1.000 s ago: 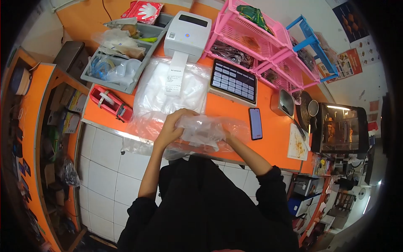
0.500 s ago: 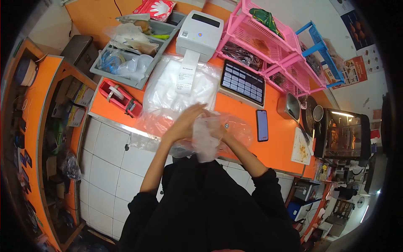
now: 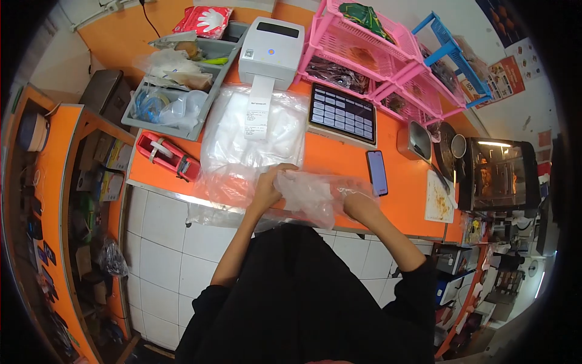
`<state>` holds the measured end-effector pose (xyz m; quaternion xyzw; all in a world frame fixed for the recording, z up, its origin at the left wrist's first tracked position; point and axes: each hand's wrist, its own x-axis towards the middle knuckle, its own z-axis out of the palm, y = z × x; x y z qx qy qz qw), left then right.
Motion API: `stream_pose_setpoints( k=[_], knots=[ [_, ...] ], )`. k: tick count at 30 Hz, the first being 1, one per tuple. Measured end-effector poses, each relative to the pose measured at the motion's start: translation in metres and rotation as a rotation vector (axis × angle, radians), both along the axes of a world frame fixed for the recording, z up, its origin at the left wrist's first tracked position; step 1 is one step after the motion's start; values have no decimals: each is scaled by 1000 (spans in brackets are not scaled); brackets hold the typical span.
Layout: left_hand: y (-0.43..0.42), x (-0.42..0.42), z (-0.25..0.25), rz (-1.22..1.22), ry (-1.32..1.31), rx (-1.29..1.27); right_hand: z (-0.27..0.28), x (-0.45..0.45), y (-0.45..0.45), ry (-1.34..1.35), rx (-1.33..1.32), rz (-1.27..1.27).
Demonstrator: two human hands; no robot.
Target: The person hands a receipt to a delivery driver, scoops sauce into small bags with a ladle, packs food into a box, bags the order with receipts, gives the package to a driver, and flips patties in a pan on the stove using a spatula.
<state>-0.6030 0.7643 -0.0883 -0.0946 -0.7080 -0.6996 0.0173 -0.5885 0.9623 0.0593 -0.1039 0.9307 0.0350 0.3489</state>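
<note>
A clear plastic bag [image 3: 312, 195] is stretched sideways between my hands, just over the front of the orange counter. My left hand [image 3: 270, 187] is closed on the bag's left end, its fingertips pinching the film. At the other end my right hand [image 3: 360, 208] is curled with plastic around it; whether it sits inside the bag or outside I cannot tell. More loose clear plastic [image 3: 227, 185] lies under and left of my left hand. Behind it is a stack of clear bags [image 3: 212, 130], with a printed receipt [image 3: 257, 112] hanging over it from a white printer [image 3: 271, 51].
A tablet [image 3: 341, 113] and a phone [image 3: 376, 171] lie right of the stack. Pink baskets [image 3: 364, 57] stand behind. At left are a grey tray [image 3: 200, 130] and a red tape dispenser [image 3: 167, 159]. A cutting board [image 3: 438, 197] lies far right near a glass-fronted oven [image 3: 497, 176].
My hands have moved apart from close together, my right hand going right toward the phone. The crumpled bag is now drawn out sideways. The camera view has shifted slightly.
</note>
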Motion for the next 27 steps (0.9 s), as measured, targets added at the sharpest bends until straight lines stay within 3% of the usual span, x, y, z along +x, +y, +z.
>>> stream_pose_setpoints(
  k=[2, 4, 6, 9, 10, 12, 14, 17, 19, 23, 27],
  knots=[
    [2, -1, -6, -11, 198, 48, 17, 19, 14, -7, 35, 303],
    [-3, 4, 2, 0, 77, 72, 88, 18, -15, -276, 215, 241],
    [-1, 7, 16, 41, 45, 105, 108, 29, 3, 80, -316, 436],
    [5, 13, 30, 158, 45, 185, 131, 32, 22, 520, -607, 516],
    [7, 15, 31, 193, -3, 222, 127, 34, 42, 455, -678, 333],
    [12, 17, 33, 254, -45, 245, 96, 44, 87, 314, -806, -20],
    [19, 19, 36, 311, -30, 223, 16, 58, 97, 265, -586, -22],
    [24, 22, -13, 195, -111, 234, -67, 39, 40, 259, -811, -35],
    [33, 28, -8, 80, -30, 105, -106, 19, 2, 265, -1001, -84],
    [21, 43, 63, 19, 63, -155, -153, -5, -27, 173, -1315, -252],
    [30, 69, 49, 268, 86, -225, -168, 4, -40, 87, -1529, -355]
  ],
)
